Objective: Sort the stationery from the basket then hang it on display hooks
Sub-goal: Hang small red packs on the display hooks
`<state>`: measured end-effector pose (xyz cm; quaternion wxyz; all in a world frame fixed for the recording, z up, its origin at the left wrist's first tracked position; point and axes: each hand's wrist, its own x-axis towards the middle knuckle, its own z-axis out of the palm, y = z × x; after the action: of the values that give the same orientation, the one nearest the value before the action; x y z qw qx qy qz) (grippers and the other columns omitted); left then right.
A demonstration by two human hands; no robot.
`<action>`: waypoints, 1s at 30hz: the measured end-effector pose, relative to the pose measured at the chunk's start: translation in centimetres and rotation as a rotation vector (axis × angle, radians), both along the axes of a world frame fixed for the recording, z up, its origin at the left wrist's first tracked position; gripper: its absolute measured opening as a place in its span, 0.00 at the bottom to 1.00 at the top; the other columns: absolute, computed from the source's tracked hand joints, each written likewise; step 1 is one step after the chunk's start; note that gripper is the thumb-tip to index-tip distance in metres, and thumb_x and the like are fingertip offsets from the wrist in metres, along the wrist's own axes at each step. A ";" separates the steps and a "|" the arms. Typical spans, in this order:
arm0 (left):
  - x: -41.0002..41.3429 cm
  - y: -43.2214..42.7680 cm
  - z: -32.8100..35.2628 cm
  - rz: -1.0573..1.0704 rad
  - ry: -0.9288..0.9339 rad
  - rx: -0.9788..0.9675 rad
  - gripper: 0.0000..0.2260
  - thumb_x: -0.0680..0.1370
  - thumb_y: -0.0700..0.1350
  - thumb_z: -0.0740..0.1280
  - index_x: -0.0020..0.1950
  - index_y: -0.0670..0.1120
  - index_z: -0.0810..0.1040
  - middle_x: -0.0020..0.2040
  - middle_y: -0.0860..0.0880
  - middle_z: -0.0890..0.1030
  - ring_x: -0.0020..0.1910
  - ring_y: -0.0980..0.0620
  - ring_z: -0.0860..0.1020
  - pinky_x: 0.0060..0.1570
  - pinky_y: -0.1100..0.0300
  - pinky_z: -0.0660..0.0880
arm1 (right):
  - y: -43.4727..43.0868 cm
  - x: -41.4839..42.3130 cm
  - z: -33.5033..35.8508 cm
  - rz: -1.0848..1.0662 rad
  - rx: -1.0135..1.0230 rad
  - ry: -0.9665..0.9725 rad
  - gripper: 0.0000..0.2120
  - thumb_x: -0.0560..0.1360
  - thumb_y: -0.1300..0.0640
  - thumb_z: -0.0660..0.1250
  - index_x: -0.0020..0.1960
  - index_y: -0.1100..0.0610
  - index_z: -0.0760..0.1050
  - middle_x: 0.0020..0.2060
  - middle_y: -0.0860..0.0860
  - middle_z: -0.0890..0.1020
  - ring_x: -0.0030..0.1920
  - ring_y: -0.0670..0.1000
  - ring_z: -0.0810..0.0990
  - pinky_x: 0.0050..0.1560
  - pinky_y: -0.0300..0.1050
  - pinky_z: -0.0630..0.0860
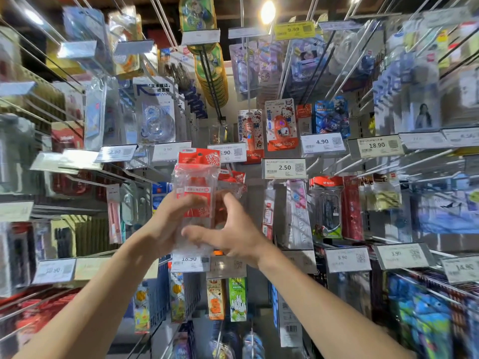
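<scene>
**Packet raised to the hooks, not yet hung**

Standing by the display wall, I see both arms reaching up toward the far rack. The clear packet with the red header card (197, 182) is held upright in the middle of the scene. It is in front of the pegs and not yet on one. The left hand (168, 224) grips its left edge, fingers curled round the plastic. The right hand (234, 235) is spread wide, thumb stretched across the packet's lower front and fingers rising along its right edge. Motion blur hides whether it presses or only steadies. Just behind and to the right hang matching red-topped packets (233, 178), below a price label reading 5.90 (228, 152). The basket is out of sight.

I judge the sorting of this item done and the hanging now in hand. The next move calls for finding the hole in the header card and lining it up with the free tip of that peg. Then the packet slides back against its likes. The crowded labels nearby could snag the soft plastic.
</scene>
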<state>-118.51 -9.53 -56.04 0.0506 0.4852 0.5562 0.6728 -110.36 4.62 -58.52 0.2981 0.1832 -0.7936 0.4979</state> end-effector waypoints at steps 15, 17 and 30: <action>-0.6 -1.1 1.3 0.040 -0.105 0.098 0.41 0.55 0.68 0.83 0.65 0.54 0.82 0.72 0.47 0.77 0.74 0.43 0.72 0.70 0.32 0.68 | 5.0 0.0 -3.0 0.042 -0.333 -0.221 0.20 0.68 0.59 0.68 0.59 0.63 0.74 0.53 0.57 0.83 0.57 0.58 0.82 0.58 0.55 0.78; -0.8 -1.3 1.8 0.027 -0.100 0.113 0.39 0.58 0.67 0.82 0.66 0.54 0.81 0.74 0.48 0.75 0.77 0.42 0.68 0.74 0.31 0.61 | 5.3 -0.1 -3.1 -0.028 -0.328 -0.240 0.09 0.76 0.66 0.63 0.54 0.57 0.75 0.50 0.56 0.85 0.54 0.55 0.82 0.56 0.52 0.79; 0.4 -0.4 3.6 -0.041 -0.127 0.032 0.44 0.59 0.63 0.83 0.72 0.51 0.76 0.68 0.43 0.80 0.62 0.40 0.81 0.52 0.41 0.81 | 3.5 -1.3 0.3 -0.118 -0.289 -0.165 0.25 0.69 0.59 0.67 0.66 0.54 0.73 0.57 0.52 0.84 0.60 0.55 0.81 0.66 0.57 0.75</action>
<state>-118.12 -9.90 -52.44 0.0915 0.4536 0.5309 0.7099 -111.67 8.13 -58.26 0.2839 0.0501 -0.7448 0.6018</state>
